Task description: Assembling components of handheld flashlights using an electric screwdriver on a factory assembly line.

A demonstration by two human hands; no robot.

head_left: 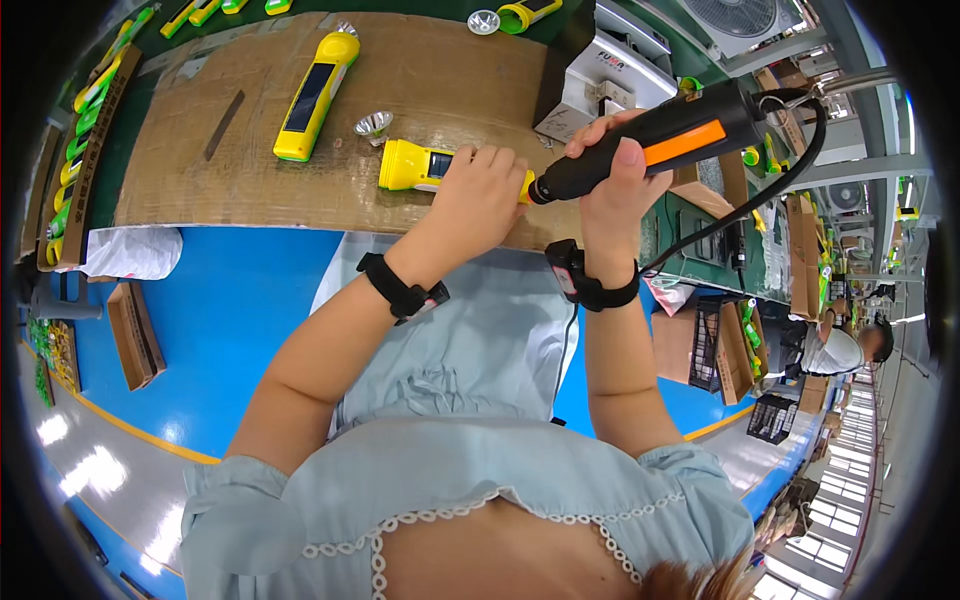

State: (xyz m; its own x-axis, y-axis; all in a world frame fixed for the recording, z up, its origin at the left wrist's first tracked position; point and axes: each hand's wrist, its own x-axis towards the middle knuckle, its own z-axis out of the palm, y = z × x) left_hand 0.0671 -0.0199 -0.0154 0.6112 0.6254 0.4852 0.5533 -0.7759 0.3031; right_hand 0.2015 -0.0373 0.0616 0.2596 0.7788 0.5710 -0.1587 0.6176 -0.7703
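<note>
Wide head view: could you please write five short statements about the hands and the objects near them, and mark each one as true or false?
1. The right hand holds a black power tool. True.
2. The left hand is empty. False: it holds a yellow flashlight.
3. The tool has a green stripe. False: the stripe is orange.
4. A second flashlight lies on the cardboard, touched by neither hand. True.
5. Only one wrist wears a black band. False: the left wristband and right wristband both show.
</note>
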